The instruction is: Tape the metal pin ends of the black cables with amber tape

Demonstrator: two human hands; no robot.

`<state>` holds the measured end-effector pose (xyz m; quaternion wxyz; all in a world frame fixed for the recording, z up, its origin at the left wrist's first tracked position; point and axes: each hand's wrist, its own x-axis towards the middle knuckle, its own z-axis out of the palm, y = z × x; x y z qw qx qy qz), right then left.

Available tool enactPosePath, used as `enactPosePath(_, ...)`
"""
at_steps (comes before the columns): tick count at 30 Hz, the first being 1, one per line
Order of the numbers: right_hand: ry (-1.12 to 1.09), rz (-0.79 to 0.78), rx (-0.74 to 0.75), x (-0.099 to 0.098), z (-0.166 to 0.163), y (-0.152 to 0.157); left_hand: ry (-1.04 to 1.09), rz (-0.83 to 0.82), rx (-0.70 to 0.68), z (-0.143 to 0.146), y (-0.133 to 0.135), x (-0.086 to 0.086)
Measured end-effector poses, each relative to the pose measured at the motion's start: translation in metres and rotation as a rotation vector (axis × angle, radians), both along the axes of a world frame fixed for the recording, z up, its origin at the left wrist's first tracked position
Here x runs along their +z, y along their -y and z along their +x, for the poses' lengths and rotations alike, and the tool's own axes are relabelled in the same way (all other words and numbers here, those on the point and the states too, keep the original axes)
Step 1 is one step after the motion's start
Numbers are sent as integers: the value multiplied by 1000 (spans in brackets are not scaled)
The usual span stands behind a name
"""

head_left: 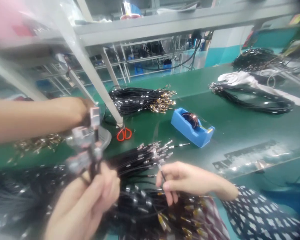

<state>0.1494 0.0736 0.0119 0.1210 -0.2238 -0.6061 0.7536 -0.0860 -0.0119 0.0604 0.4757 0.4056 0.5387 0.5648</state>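
Note:
My left hand [90, 196] is closed in a fist around a bunch of black cables, whose pale, blocky connector ends [83, 143] stick up above it, blurred by motion. My right hand [182, 180], in a dark sleeve with white marks, pinches one thin black cable [161, 170] between thumb and fingers; its light tip points up. Just behind my right hand lies a bundle of cables with metal ends [150, 153]. Below, between both hands, spread more black cables with silver and gold-coloured tips [140, 196].
Another person's bare forearm [35, 118] reaches in from the left; its hand is partly hidden. Orange-handled scissors [124, 134], a blue tape dispenser [192, 128] and coiled cables [140, 100] lie on the green table [200, 83]. A metal shelf post [97, 73] stands at left, another cable coil [260, 103] at right.

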Motion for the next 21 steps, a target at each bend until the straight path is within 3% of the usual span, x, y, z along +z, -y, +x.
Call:
enactPosePath(4, -153, -132, -86, -13, -15, 3, 143, -301, -156, 28, -3, -33)
enactPosePath(7, -120, -197, -55, -20, -29, 15, 145, -316, -89, 38, -8, -55)
enactPosePath(13, -29, -284, -44, -28, -47, 41, 186, -348, -86, 38, -12, -56)
enactPosePath(15, 55, -204, -78, -27, -43, 39, 161, -372, -116, 37, -12, -55)
enactPosePath(18, 180, 99, -267, -19, -34, 24, 153, -377, -192, 35, -11, -56)
enactPosePath(21, 108, 256, -442, -9, -33, 8, 152, -377, -250, 34, -13, -57)
